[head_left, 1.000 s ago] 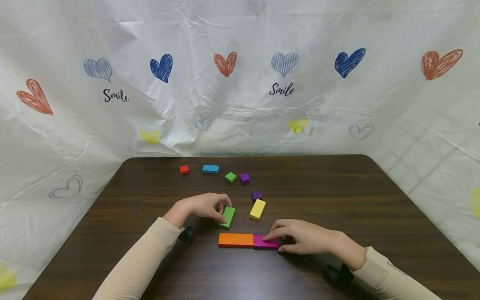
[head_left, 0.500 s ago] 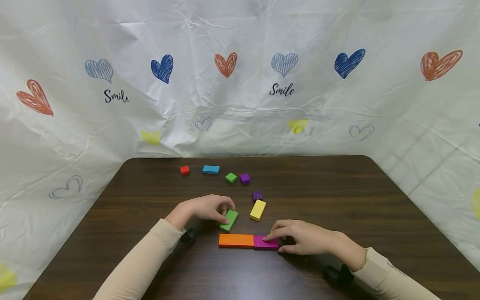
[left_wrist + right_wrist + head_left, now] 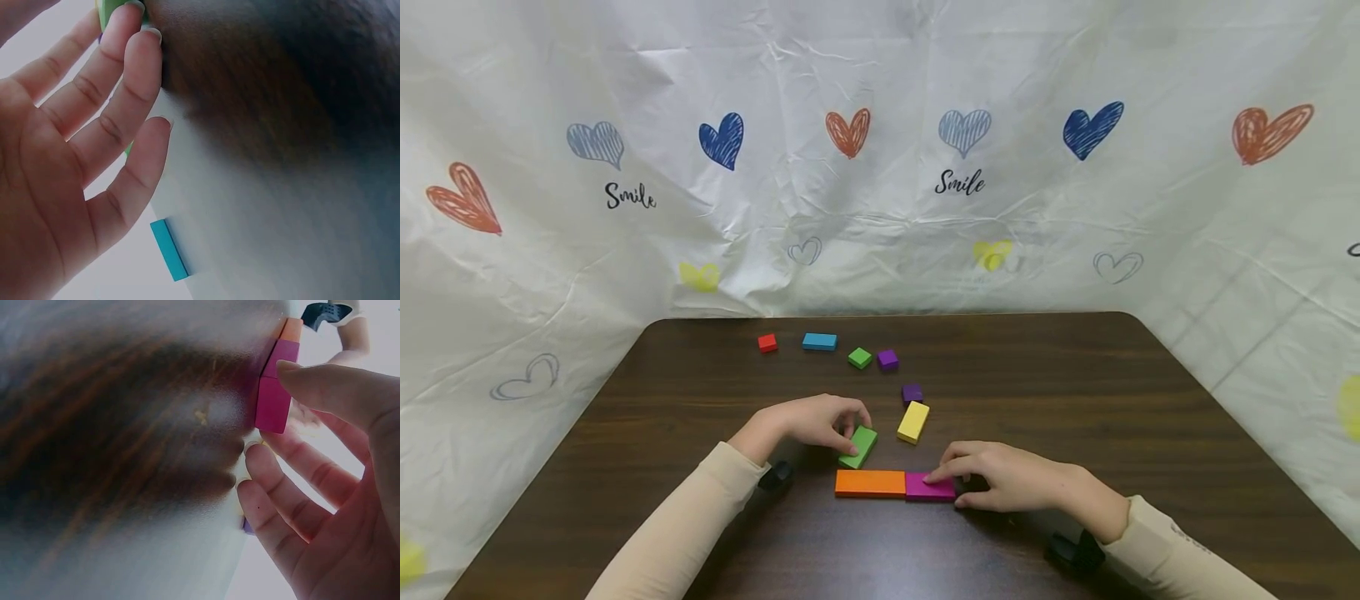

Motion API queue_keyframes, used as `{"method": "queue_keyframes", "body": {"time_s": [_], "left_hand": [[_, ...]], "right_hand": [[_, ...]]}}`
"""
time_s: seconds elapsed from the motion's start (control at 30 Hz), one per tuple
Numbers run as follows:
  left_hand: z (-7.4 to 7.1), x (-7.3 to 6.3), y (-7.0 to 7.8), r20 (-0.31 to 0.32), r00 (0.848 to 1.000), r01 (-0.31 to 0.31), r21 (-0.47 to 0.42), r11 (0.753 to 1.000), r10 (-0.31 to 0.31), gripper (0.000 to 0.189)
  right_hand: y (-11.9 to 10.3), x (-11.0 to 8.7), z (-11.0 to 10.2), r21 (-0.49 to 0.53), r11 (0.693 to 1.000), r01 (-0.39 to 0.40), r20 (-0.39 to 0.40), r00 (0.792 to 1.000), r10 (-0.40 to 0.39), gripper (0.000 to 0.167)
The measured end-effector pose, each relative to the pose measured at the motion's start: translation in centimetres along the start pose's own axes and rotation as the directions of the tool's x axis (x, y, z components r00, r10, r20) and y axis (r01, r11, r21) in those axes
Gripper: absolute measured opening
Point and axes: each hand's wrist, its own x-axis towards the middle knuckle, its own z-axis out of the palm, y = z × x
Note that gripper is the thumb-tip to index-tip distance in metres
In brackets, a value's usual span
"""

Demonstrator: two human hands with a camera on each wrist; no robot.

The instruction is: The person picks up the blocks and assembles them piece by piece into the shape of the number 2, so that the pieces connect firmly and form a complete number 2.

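The left hand (image 3: 814, 419) pinches a green oblong block (image 3: 862, 445), the right hand (image 3: 1011, 476) a smooth magenta block (image 3: 928, 490).

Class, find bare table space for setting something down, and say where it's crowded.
Bare brown tabletop lies right of the yellow rectangular block, beyond the right hand, and on the near side of the orange rectangular block. Crowded: the middle, where the left hand pinches the green rectangular block behind the orange one.
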Motion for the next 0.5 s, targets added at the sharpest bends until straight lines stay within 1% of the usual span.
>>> {"method": "queue_keyframes", "body": {"time_s": [0.3, 0.5], "left_hand": [[0.01, -0.04, -0.09, -0.003, 1.0, -0.002, -0.008, 1.0, 0.002, 0.032], [0.02, -0.14, -0.04, -0.005, 1.0, -0.014, -0.013, 1.0, 0.014, 0.032]], "right_hand": [[0.07, 0.03, 0.03, 0.015, 1.0, 0.004, 0.0, 1.0, -0.004, 0.037], [0.15, 0.08, -0.03, 0.013, 1.0, 0.005, 0.003, 1.0, -0.006, 0.037]]}}
